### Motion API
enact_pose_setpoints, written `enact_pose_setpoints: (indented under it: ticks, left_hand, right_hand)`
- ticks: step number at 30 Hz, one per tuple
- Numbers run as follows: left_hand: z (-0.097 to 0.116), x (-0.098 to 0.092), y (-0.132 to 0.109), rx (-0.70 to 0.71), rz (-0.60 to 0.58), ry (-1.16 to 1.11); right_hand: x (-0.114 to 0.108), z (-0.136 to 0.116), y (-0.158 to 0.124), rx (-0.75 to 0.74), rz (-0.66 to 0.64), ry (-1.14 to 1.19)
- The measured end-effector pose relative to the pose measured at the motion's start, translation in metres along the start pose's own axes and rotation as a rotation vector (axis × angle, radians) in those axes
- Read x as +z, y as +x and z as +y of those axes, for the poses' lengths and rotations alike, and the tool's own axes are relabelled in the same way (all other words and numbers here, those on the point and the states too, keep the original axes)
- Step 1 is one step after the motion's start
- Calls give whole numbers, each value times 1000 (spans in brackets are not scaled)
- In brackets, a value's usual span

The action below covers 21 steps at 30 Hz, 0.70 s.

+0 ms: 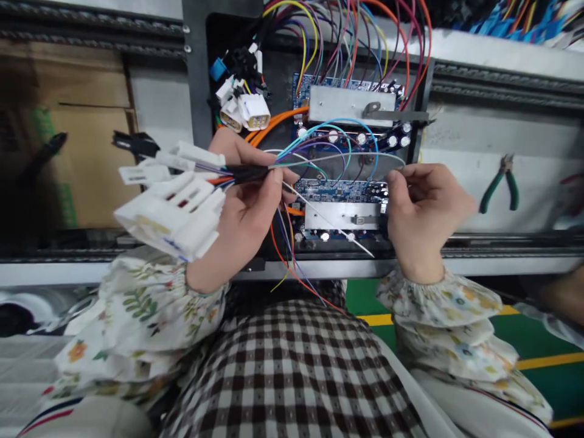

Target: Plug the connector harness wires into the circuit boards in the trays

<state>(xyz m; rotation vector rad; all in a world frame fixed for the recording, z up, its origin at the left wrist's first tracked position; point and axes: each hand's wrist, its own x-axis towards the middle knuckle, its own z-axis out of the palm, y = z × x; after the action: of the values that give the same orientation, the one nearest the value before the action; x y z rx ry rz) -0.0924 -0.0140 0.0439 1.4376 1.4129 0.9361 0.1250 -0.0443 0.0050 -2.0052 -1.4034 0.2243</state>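
My left hand (249, 207) is closed around the black-sleeved stem of a wire harness (249, 174). White plastic connectors (176, 210) hang off the harness to the left of that hand. Between the thumb and fingertips of my right hand (422, 204), a thin grey wire (337, 157) is pinched near its end; it runs back to the bundle. Other loose wires fan out from the bundle, among them a white one (328, 220) with a free end. Below them lies a blue circuit board (337, 191) with a metal heat sink bar (335, 215). Blue and purple wires arch over this board.
A second circuit board (298, 91) with many coloured wires sits farther back in the black tray (196, 79). More white connectors (253, 111) lie at its left. Green-handled cutters (500, 185) rest on the right. Cardboard (98, 152) is at the left, and conveyor chains (511, 79) run alongside.
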Motion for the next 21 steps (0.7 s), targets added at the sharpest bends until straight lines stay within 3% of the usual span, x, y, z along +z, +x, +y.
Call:
enact_pose_setpoints:
  ticks: [3, 7, 16, 18, 21]
  left_hand:
    - [-9, 0, 0, 60, 17, -15]
    - [-15, 1, 0, 32, 24, 33]
    - [-11, 0, 0, -2, 30, 58]
    - [-7, 1, 1, 38, 52, 25]
    - [-2, 3, 2, 80, 53, -20]
  right_hand:
    - [1, 3, 2, -28, -14, -3]
    - [1, 4, 1, -32, -60, -55]
    - [-11, -10, 1, -24, -134, -152]
    - [-17, -24, -5, -120, -167, -202]
    - [-25, -44, -15, -363, -391, -238]
